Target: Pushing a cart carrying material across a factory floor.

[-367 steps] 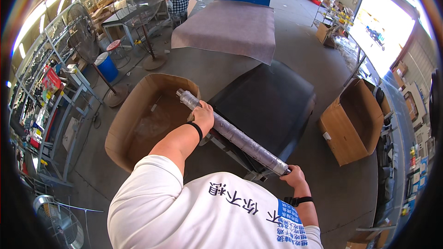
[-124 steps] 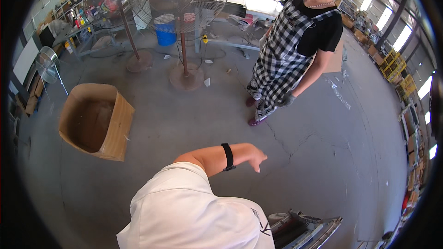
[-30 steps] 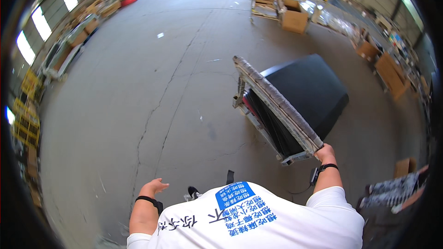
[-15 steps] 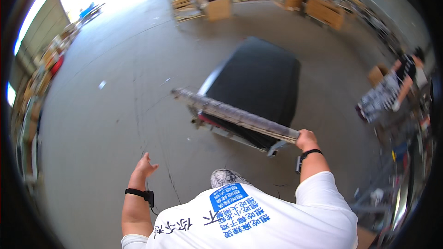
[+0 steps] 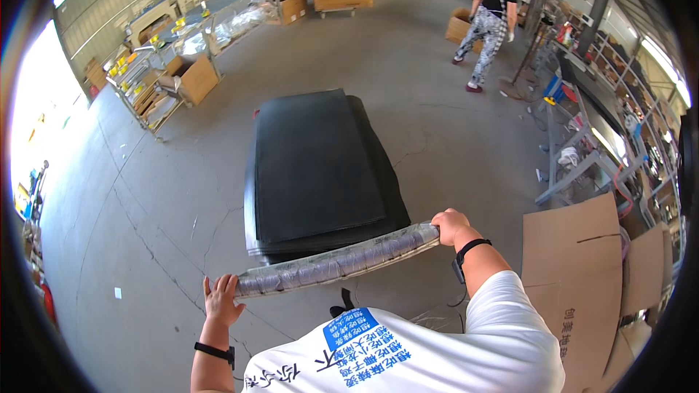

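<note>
You hold a long roll of stretch film (image 5: 338,263) level across your front, one hand at each end.

The roll hangs just at the near end of a flat stack of black sheets (image 5: 320,167) lying on the concrete floor (image 5: 145,175). Your right hand (image 5: 451,225) is closed round its right end; your left hand (image 5: 222,300) cups the left end with fingers spread, not fully clenched. As far as shows, no film is wound over the stack yet, so the wrapping looks barely begun. Flattened cardboard (image 5: 575,262) leans at your right; another person (image 5: 489,18) walks far off.
</note>
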Tool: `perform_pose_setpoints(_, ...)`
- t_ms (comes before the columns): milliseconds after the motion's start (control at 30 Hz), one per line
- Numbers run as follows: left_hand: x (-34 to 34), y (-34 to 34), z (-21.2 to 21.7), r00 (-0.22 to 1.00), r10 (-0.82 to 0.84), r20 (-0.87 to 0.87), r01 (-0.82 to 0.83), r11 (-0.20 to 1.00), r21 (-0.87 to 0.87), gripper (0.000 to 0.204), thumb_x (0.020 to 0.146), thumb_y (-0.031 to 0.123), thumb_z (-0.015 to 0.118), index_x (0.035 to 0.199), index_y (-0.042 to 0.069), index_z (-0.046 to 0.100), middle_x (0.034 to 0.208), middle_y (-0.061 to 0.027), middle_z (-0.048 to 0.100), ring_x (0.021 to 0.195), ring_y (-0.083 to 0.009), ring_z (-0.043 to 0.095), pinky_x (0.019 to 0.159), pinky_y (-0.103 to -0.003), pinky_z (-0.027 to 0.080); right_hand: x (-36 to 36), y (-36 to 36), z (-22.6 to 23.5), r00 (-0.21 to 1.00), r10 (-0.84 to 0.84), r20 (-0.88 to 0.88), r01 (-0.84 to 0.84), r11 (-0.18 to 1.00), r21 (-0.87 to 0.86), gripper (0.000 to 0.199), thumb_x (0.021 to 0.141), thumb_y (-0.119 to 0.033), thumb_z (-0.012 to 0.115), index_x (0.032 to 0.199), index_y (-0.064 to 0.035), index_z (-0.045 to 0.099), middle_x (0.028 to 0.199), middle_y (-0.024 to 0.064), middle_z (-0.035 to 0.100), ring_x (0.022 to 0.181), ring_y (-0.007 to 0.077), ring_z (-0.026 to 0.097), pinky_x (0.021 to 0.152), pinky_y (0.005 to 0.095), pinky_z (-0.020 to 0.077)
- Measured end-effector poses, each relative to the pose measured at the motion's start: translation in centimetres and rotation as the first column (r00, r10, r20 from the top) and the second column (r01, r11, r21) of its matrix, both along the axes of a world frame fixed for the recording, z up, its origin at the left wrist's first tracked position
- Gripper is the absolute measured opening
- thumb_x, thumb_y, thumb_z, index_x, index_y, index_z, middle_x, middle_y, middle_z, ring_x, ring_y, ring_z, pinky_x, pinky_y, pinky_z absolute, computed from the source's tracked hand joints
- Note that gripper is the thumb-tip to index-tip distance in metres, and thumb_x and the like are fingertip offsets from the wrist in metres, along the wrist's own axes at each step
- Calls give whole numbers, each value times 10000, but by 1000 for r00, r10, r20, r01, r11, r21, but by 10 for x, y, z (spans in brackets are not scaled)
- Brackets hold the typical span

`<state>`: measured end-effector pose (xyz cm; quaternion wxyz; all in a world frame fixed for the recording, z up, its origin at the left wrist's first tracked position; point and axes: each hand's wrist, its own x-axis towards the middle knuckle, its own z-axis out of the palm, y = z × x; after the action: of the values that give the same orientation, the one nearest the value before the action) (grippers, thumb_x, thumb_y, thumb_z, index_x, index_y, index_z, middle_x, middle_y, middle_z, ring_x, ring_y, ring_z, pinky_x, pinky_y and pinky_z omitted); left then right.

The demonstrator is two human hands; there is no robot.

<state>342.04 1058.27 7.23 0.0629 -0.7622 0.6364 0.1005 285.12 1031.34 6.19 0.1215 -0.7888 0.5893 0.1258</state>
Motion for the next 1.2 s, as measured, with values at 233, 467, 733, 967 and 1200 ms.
perform_pose_setpoints(233,49,49,-24,967,-241,-85,229,964,-135,695,672,337,816,1278,140,538,1254,-79,588,1197,-287,546,1112,-499,326,17,85,-11,969,-218,-117,215,976,-35,340,771,-91,680,1072,-244,724,1232,-78,631,1200,199,541,996,351,491)
perform_pose_setpoints(467,71,113,-26,887,-429,-168,368,879,-303,602,636,307,782,1173,106,598,1134,-108,632,1070,-321,604,972,-485,446,23,187,-16,939,-334,-81,313,928,-203,239,861,-123,599,1015,-235,744,1159,-58,666,1174,197,557,977,364,497)
perform_pose_setpoints(733,94,196,-34,874,-442,-200,385,883,-269,566,627,290,781,1138,106,622,1133,-105,637,1078,-319,597,984,-494,435,43,299,-11,899,-431,-80,415,895,-161,266,874,-121,596,1040,-268,742,1204,-64,630,1175,210,543,997,359,496)
perform_pose_setpoints(967,111,254,-46,872,-479,-104,453,868,-203,630,677,385,762,1214,118,570,1154,-91,633,1141,-298,568,1039,-531,356,49,381,-22,889,-457,-34,444,877,-181,214,870,-169,619,1014,-267,742,1173,-56,628,1164,212,542,969,358,509)
perform_pose_setpoints(1200,122,315,-38,828,-517,-217,468,851,-239,626,632,436,786,1127,93,615,1081,-92,670,1014,-335,630,889,-490,482,64,461,-16,869,-494,-11,489,862,-132,268,849,-101,626,1033,-258,741,1205,-45,619,1175,255,531,989,367,493)
